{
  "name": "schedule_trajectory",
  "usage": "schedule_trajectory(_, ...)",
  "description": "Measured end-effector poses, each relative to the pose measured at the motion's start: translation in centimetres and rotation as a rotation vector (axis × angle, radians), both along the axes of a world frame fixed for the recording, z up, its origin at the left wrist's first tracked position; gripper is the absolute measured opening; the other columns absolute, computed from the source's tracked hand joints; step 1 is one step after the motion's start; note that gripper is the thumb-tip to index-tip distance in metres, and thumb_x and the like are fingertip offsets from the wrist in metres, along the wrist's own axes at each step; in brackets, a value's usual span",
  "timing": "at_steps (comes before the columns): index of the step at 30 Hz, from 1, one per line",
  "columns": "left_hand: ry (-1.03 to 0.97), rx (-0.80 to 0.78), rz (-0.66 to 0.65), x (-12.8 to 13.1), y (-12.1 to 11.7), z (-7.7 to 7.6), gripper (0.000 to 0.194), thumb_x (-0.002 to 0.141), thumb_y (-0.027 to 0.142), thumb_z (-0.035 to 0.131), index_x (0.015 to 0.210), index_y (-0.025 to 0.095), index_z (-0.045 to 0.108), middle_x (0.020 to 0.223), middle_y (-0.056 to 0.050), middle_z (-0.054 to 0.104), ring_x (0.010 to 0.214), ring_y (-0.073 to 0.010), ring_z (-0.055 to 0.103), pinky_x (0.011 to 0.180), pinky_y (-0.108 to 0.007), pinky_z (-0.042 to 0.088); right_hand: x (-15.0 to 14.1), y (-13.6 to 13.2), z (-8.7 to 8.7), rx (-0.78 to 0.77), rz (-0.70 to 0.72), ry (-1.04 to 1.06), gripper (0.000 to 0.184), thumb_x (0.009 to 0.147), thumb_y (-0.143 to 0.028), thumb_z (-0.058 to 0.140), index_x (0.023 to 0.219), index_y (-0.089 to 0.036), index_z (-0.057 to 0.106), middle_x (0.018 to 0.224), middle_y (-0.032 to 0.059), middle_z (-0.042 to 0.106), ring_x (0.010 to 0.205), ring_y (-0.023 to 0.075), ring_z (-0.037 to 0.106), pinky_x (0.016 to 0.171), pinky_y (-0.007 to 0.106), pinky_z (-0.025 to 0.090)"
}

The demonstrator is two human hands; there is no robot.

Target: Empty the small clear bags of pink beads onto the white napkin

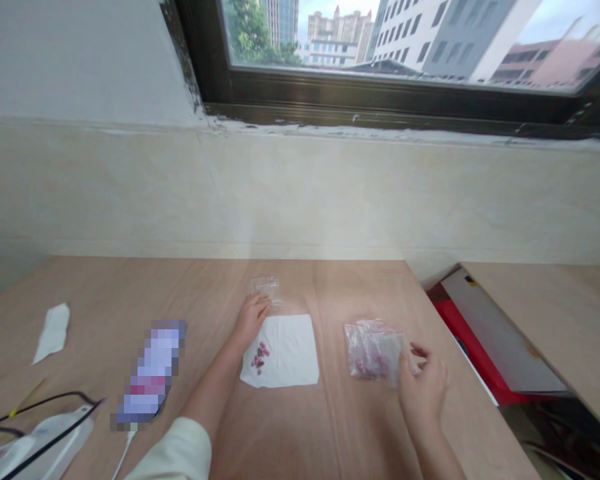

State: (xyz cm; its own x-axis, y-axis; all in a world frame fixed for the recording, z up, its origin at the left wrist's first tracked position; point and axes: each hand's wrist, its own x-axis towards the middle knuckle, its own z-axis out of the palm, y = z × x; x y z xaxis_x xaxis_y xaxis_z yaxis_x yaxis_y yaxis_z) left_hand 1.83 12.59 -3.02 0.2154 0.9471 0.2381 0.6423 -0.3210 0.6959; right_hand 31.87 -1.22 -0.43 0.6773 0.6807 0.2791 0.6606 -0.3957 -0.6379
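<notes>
- left hand (251, 320), fingers open, rests against a small flat clear plastic bag (266, 288)
- right hand (423, 392), half curled, touches a clear zip bag of small pink pellets (374, 351); grip unclear
- a small heap of pink pellets (259, 357) lies out on a white paper tissue (293, 353) on the pale wooden bench (280, 427); more stay bagged
</notes>
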Motion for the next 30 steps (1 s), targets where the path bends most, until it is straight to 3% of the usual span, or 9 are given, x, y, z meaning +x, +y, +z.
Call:
schedule_trajectory(3, -0.036, 0.110, -0.012, 0.2, -2.2, 2.0, 0.023, 0.077, 0.015, 0.044, 0.088, 0.019, 0.063, 0.104, -0.006, 0.057, 0.112, -0.0204, 0.040, 0.100, -0.047, 0.017, -4.8, 0.4, 1.8, 0.012, 0.297, 0.510, 0.037, 0.070, -0.048, 0.045, 0.086, -0.015, 0.052, 0.081, 0.0085, 0.055, 0.070, 0.0194, 0.049, 0.064, 0.033, 0.040)
schedule_trajectory(6, -0.034, 0.120, -0.134, 1.5, -5.9, 3.9, 0.025, 0.079, 0.018, 0.043, 0.094, 0.021, 0.061, 0.109, -0.006, 0.055, 0.114, -0.0197, 0.038, 0.101, -0.047, 0.017, -10.5, 1.2, 2.3, -0.074, 0.560, 0.991, 0.041, 0.069, -0.053, 0.046, 0.091, -0.018, 0.053, 0.090, 0.0092, 0.057, 0.076, 0.0194, 0.052, 0.060, 0.030, 0.043)
schedule_trajectory(9, -0.037, 0.013, -0.303, 2.5, -9.6, 5.1, 0.027, 0.080, 0.017, 0.042, 0.100, 0.023, 0.059, 0.111, -0.006, 0.054, 0.114, -0.0203, 0.038, 0.100, -0.048, 0.017, -14.2, 1.7, 1.7, -0.028, 0.624, 1.225, 0.042, 0.067, -0.054, 0.048, 0.091, -0.020, 0.051, 0.090, 0.0077, 0.057, 0.075, 0.0180, 0.054, 0.059, 0.030, 0.044)
schedule_trajectory(12, -0.059, -0.119, -0.404, 2.1, -11.7, 5.7, 0.032, 0.080, 0.020, 0.042, 0.110, 0.027, 0.051, 0.121, -0.005, 0.046, 0.117, -0.0197, 0.034, 0.101, -0.044, 0.019, -14.7, 1.4, 0.9, 0.027, 0.590, 1.181, 0.034, 0.067, -0.051, 0.050, 0.079, -0.019, 0.053, 0.073, 0.0026, 0.057, 0.064, 0.0144, 0.052, 0.057, 0.026, 0.041)
schedule_trajectory(16, -0.199, -0.237, -0.140, 0.3, -11.5, 5.5, 0.030, 0.080, 0.026, 0.042, 0.108, 0.021, 0.049, 0.111, -0.008, 0.050, 0.105, -0.0184, 0.045, 0.091, -0.035, 0.035, -13.0, 0.6, 0.9, -0.082, 0.730, 1.115, 0.031, 0.065, -0.049, 0.054, 0.067, -0.018, 0.055, 0.057, -0.0016, 0.050, 0.052, 0.0112, 0.045, 0.051, 0.023, 0.035)
schedule_trajectory(18, -0.263, -0.364, -0.133, -0.3, -11.0, 5.0, 0.023, 0.078, 0.029, 0.044, 0.096, 0.018, 0.054, 0.095, -0.006, 0.056, 0.088, -0.0163, 0.053, 0.080, -0.031, 0.042, -12.5, 0.2, 1.1, -0.123, 0.797, 1.109, 0.030, 0.066, -0.048, 0.054, 0.067, -0.018, 0.056, 0.055, -0.0021, 0.049, 0.052, 0.0109, 0.043, 0.051, 0.023, 0.033)
schedule_trajectory(20, -0.325, -0.490, -0.158, -0.7, -10.9, 4.6, 0.021, 0.076, 0.031, 0.048, 0.089, 0.017, 0.055, 0.085, -0.004, 0.057, 0.080, -0.0149, 0.054, 0.074, -0.028, 0.043, -12.3, -0.1, 1.4, -0.127, 0.827, 1.096, 0.030, 0.067, -0.047, 0.052, 0.067, -0.017, 0.056, 0.053, -0.0024, 0.048, 0.052, 0.0109, 0.043, 0.051, 0.022, 0.032)
schedule_trajectory(25, -0.435, -0.684, -0.190, -1.1, -11.8, 5.1, 0.024, 0.075, 0.033, 0.048, 0.089, 0.015, 0.055, 0.085, -0.003, 0.058, 0.081, -0.0149, 0.053, 0.069, -0.024, 0.041, -12.3, -0.4, 1.3, -0.092, 0.857, 1.044, 0.028, 0.069, -0.045, 0.051, 0.068, -0.018, 0.058, 0.061, -0.0006, 0.051, 0.057, 0.0116, 0.044, 0.053, 0.023, 0.033)
schedule_trajectory(30, -0.444, -0.696, -0.221, -1.2, -12.5, 6.0, 0.019, 0.074, 0.031, 0.051, 0.072, 0.014, 0.057, 0.073, 0.000, 0.054, 0.073, -0.0131, 0.050, 0.065, -0.022, 0.039, -12.2, -0.2, 0.7, -0.081, 0.853, 1.017, 0.028, 0.069, -0.045, 0.051, 0.069, -0.018, 0.057, 0.057, -0.0013, 0.050, 0.054, 0.0115, 0.044, 0.053, 0.023, 0.034)
